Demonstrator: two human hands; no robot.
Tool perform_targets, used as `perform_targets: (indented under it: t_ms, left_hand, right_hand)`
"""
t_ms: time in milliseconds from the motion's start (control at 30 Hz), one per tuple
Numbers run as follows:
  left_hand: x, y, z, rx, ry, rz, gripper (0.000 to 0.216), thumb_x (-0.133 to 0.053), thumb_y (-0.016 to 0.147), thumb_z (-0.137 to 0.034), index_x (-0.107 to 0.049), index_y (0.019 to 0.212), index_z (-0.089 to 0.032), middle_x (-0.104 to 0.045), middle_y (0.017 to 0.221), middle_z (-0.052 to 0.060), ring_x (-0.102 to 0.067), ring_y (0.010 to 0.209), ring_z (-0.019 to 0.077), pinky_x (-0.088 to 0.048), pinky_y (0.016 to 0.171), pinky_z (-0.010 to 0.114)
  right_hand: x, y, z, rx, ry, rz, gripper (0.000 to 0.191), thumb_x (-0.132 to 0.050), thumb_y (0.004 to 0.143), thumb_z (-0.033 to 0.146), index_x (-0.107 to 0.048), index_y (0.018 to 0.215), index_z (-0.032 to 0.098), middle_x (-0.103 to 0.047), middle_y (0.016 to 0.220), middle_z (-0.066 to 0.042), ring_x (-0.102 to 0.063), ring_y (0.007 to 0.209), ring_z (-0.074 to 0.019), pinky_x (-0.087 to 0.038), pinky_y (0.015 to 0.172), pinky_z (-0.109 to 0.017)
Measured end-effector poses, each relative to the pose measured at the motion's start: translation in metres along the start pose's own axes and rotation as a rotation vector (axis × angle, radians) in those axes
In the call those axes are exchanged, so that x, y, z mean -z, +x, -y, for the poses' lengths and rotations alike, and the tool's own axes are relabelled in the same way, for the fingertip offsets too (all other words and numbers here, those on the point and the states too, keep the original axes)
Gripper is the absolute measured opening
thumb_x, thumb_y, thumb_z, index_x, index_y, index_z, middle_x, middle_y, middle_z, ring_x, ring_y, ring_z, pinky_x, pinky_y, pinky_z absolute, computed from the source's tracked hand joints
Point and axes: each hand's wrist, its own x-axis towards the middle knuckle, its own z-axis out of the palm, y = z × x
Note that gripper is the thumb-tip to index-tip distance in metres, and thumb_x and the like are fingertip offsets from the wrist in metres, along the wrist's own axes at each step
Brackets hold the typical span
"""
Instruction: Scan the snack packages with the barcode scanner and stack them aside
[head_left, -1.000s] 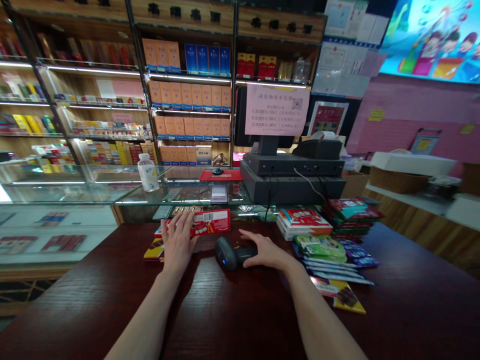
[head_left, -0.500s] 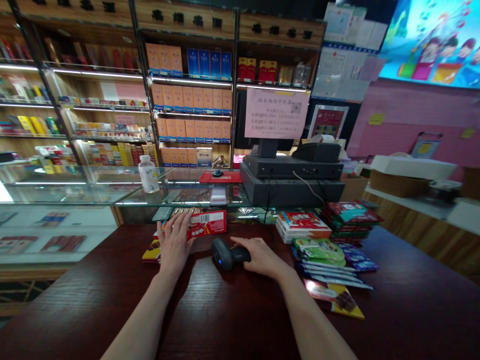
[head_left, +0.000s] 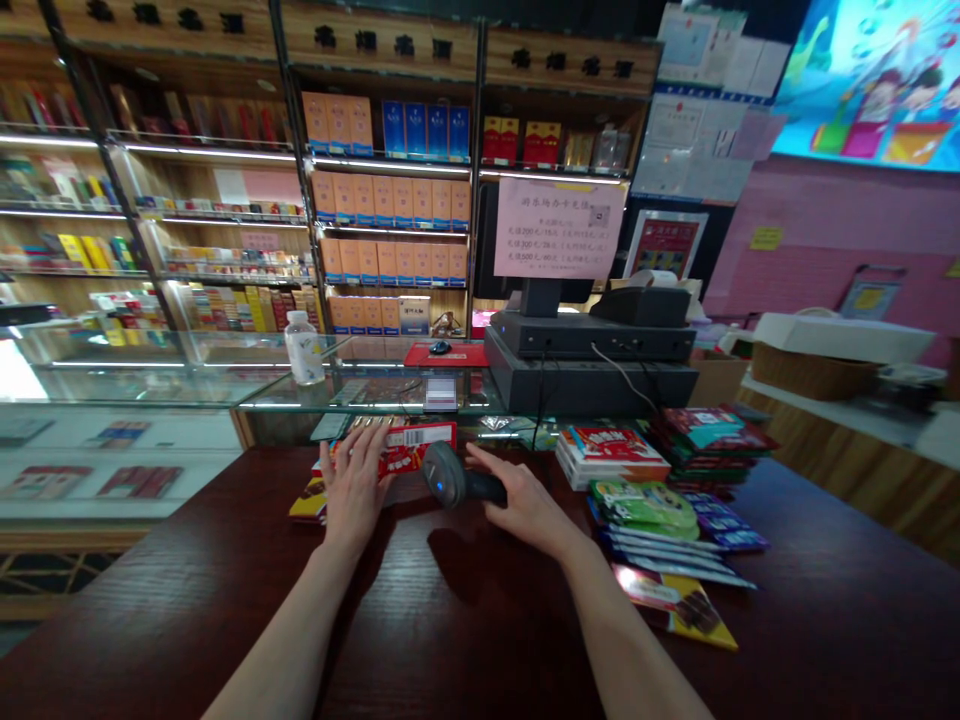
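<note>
My right hand (head_left: 525, 505) is wrapped round the handle of a black barcode scanner (head_left: 446, 475), its index finger stretched along the top. The scanner is lifted off the wooden counter, and its shadow falls below it. My left hand (head_left: 356, 490) lies with fingers stretched over the left end of a red snack box (head_left: 421, 447), whose barcode label faces up. Under and beside this hand a yellow chocolate packet (head_left: 307, 502) shows in part. What else lies beneath the left hand is hidden.
To the right are white-sided snack boxes (head_left: 611, 455), a green packet (head_left: 645, 508), purple packets (head_left: 724, 522), dark packets (head_left: 712, 430) and a yellow chocolate packet (head_left: 686, 605). Behind stand a cash register (head_left: 592, 370) and a bottle (head_left: 303, 348) on a glass case.
My right hand has raised the barcode scanner off the counter, and its head now sits higher, nearer the red box. My left hand stays on the box. The view has shifted slightly.
</note>
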Motion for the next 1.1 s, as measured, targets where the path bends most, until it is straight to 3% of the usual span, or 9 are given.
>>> perform_targets:
  t_ms: [833, 1100]
  left_hand:
    - [-0.001, 0.0, 0.0, 0.008, -0.005, -0.002, 0.069, -0.061, 0.085, -0.017, -0.036, 0.149, -0.023, -0.052, 0.147, 0.009, -0.042, 0.136, 0.0308, -0.01, 0.121, 0.061]
    - [0.0, -0.001, 0.0, 0.028, -0.005, 0.004, 0.071, -0.062, 0.084, -0.017, -0.036, 0.15, -0.025, -0.053, 0.146, 0.009, -0.041, 0.137, 0.0304, -0.009, 0.122, 0.06]
  right_hand:
    - [-0.002, 0.001, 0.001, 0.03, 0.044, -0.007, 0.084, -0.055, 0.075, 0.009, -0.034, 0.152, 0.035, -0.066, 0.13, -0.001, -0.062, 0.118, -0.0222, -0.04, 0.101, -0.039]
    - [0.001, -0.004, -0.01, -0.056, 0.099, 0.15, 0.088, -0.056, 0.071, 0.009, -0.034, 0.152, 0.034, -0.064, 0.136, 0.0, -0.057, 0.128, -0.0226, -0.034, 0.11, -0.04]
